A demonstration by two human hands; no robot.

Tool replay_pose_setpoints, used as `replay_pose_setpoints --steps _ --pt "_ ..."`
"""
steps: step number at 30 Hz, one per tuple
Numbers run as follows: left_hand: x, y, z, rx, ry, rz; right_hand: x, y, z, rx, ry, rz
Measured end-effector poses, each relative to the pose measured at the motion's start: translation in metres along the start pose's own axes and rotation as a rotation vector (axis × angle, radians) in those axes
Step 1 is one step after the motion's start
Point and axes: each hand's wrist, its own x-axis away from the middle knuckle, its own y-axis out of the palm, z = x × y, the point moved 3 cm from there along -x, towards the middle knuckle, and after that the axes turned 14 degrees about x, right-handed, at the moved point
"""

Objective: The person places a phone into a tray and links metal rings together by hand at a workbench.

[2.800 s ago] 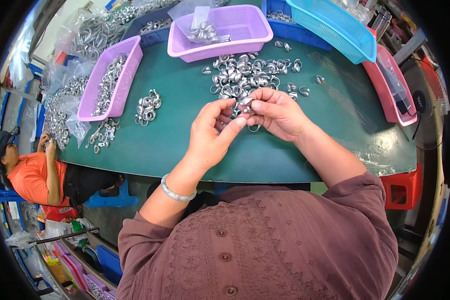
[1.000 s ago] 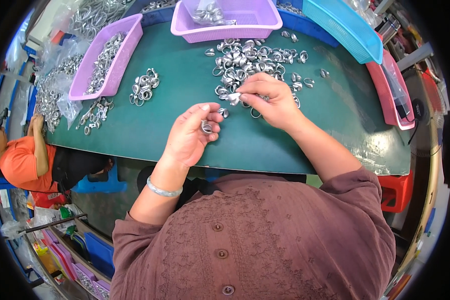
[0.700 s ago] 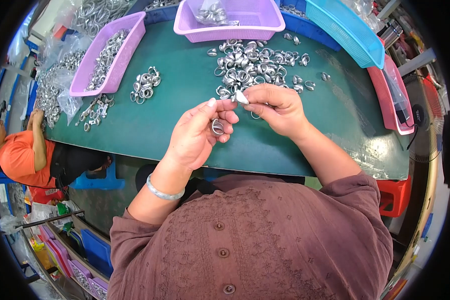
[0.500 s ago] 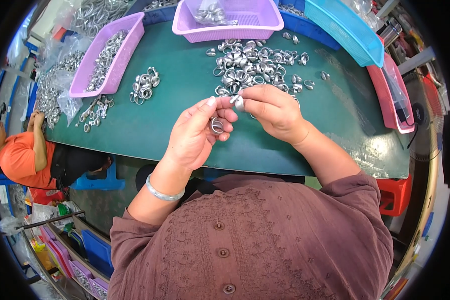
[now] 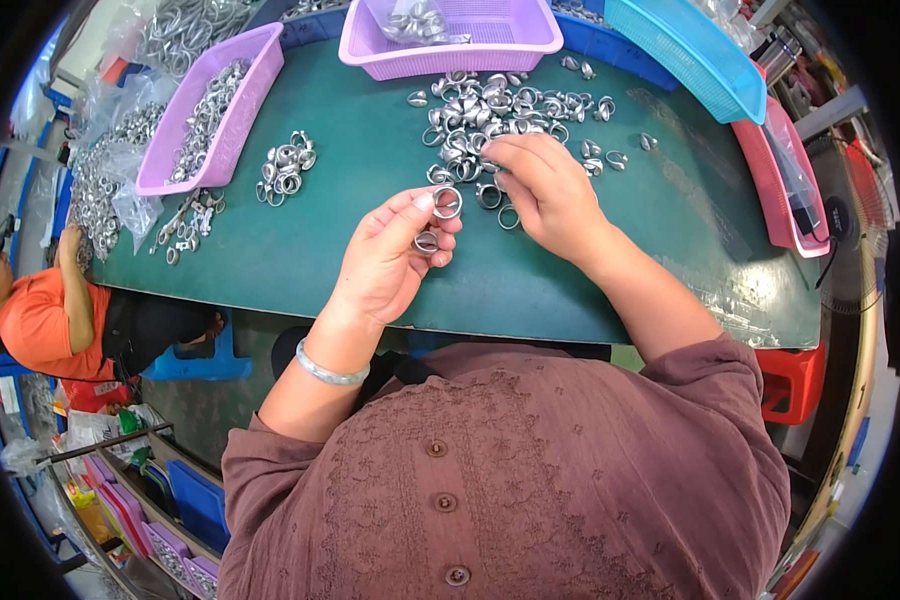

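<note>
A small silver metal ring (image 5: 447,202) is pinched at the fingertips of the left hand (image 5: 390,262), raised a little above the green table mat (image 5: 350,240). A second metal ring (image 5: 426,242) sits lower in the same hand, tucked against the curled fingers, so that the left hand is closed on both pieces. The wrist of that arm carries a pale bangle (image 5: 330,373).

Just to the right, the right hand (image 5: 548,192) reaches down with its fingers bent together at the near edge of a loose heap of metal rings (image 5: 490,115); the fingertips touch the heap, but whether they grip a piece cannot be told. A single loose ring (image 5: 508,217) lies on the mat just beside that hand.

Beyond the heap stands a purple plastic basket (image 5: 530,45) with a clear bag in it. Farther left lies a smaller cluster of rings (image 5: 285,165), and next to it a long purple tray (image 5: 175,160) filled with metal parts. A turquoise basket (image 5: 690,55) and a red tray (image 5: 770,180) flank the right side. At the far left, a person in an orange shirt (image 5: 35,325) sits beside the table.
</note>
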Motion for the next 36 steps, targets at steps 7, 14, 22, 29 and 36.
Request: replay_pose_setpoints --steps 7,14,22,29,36 --pt "0.000 -0.008 0.004 0.236 -0.056 -0.070 0.011 0.016 0.006 0.179 0.074 -0.280" --pt "0.000 -0.020 -0.001 0.184 -0.066 -0.004 0.011 0.017 0.006 0.246 0.055 -0.291" --pt "0.003 0.004 -0.007 -0.068 -0.127 0.086 0.001 0.001 -0.007 -0.025 -0.087 0.050" --pt "0.003 0.019 -0.008 -0.094 -0.188 0.000 0.002 -0.001 -0.010 -0.114 -0.114 0.087" --pt "0.000 0.017 -0.015 -0.008 -0.236 -0.004 -0.001 -0.006 -0.020 -0.087 -0.275 0.094"
